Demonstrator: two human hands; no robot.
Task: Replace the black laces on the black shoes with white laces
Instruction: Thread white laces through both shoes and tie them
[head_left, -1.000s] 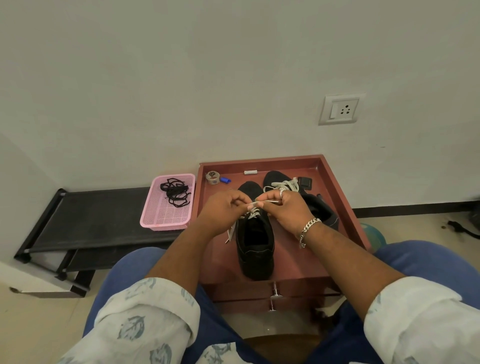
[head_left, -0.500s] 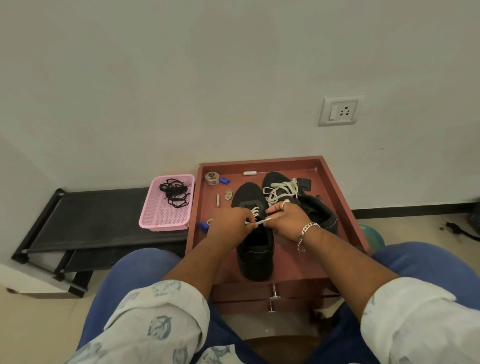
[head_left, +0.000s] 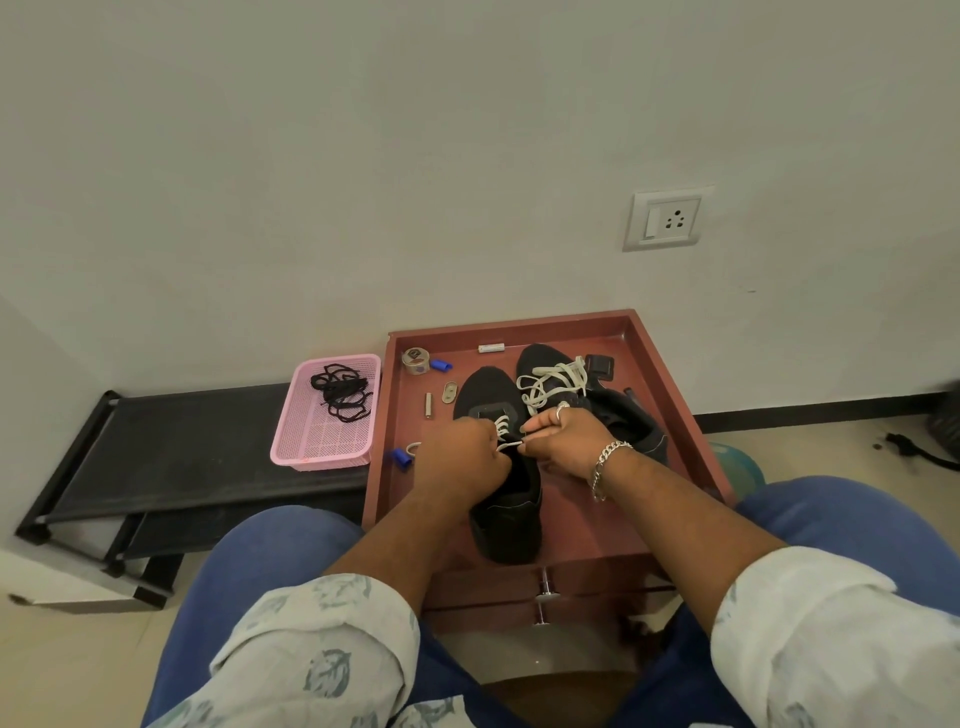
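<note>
Head view: you are pinching the white lace with both your left hand and right hand over the near shoe; be keeping tension even while threading.

A red-brown wooden tray top sits against the white wall. On it lie a small roll of tape, a blue cap, a little white stick and a small black box. A pink basket rests on a low black rack to the left. A white wall socket is up on the right. Two silver drawer knobs stick out at the front.
</note>
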